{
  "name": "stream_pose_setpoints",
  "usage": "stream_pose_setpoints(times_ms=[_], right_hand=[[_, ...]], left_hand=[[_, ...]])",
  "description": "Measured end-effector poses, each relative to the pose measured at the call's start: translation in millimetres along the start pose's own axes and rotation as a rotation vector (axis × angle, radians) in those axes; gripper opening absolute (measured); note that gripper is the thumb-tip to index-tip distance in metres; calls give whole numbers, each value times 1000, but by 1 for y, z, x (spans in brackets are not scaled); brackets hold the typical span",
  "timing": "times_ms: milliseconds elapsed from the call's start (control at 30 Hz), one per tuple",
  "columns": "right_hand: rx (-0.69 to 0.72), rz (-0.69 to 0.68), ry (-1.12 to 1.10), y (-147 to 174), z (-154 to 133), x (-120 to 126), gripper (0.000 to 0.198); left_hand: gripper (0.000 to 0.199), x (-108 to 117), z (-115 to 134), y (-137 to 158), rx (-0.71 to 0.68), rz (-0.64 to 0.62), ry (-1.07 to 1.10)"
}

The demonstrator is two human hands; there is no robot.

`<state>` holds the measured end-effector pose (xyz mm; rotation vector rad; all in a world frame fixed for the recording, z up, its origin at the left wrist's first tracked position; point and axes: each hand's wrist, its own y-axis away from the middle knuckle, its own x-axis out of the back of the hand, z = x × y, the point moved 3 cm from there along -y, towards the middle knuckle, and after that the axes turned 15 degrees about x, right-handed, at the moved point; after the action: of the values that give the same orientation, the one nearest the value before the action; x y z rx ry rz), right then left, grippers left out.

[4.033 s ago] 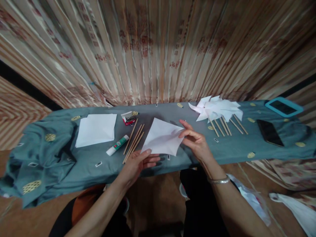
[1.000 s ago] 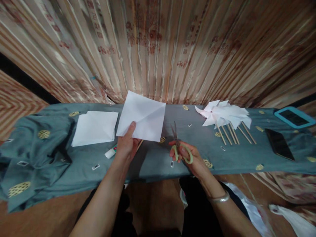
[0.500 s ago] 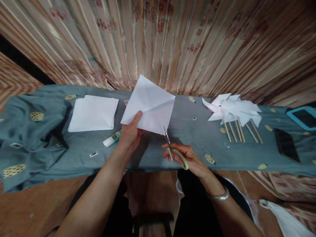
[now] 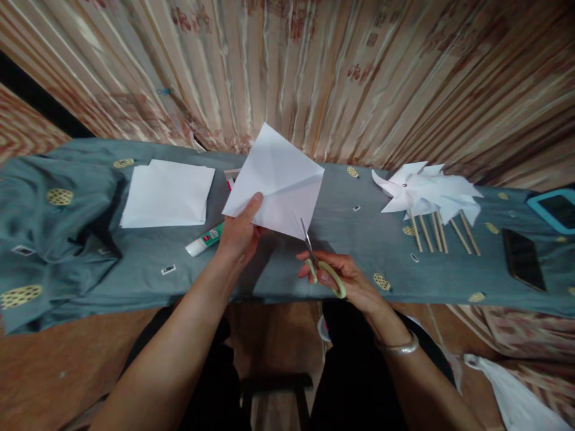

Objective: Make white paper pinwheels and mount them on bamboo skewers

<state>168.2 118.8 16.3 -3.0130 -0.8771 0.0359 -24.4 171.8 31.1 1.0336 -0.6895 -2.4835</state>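
Note:
My left hand (image 4: 242,235) pinches a creased white sheet of paper (image 4: 281,173) by its lower left edge, thumb on top. The sheet is held up over the table, one corner pointing away from me. In my right hand (image 4: 335,272) is a pair of scissors (image 4: 332,276) with pale green handles. Their blades are spread at the sheet's near corner, one of them over the paper. Partly behind my left hand lies a glue tube (image 4: 204,240) with a white cap and green body.
A stack of white paper (image 4: 166,194) lies at left. To the right are several white paper pinwheels (image 4: 429,188) on wooden sticks, a dark phone (image 4: 523,258) and a blue-framed device (image 4: 554,211). A grey-green cloth (image 4: 359,239) covers the table; a patterned curtain (image 4: 305,78) hangs behind.
The view has shifted slightly, so the table sits a little higher. Paper and scissors keep nearly the same position to each other, with the blades still spread at the near corner.

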Motion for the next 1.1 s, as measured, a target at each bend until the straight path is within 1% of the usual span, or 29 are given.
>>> stream_pose_setpoints(times_ms=[167,367,467,567,733,900,1100], right_hand=[[-4,0,-17,-1,0,0,53],[-27,12,-10,-1,-4,-1,58],[-33,12,-7,-2,-5,-1,60],[-31,21,-23,-2,-3,-1,59],[-30,53,-24,-1,0,-2,54],[-21,82,-32,1,5,-3,54],[-28,78,-53,2,10,-2,51]], left_hand=[[29,1,-5,-2,-2,-19,-47],[23,2,-6,-2,9,-27,-73],[27,2,-6,-2,16,-23,-77],[33,3,-6,-3,6,-35,-65],[24,4,-6,-4,-26,0,-55],[29,3,-5,-3,-36,12,-80],[27,3,-4,0,-60,-5,-94]])
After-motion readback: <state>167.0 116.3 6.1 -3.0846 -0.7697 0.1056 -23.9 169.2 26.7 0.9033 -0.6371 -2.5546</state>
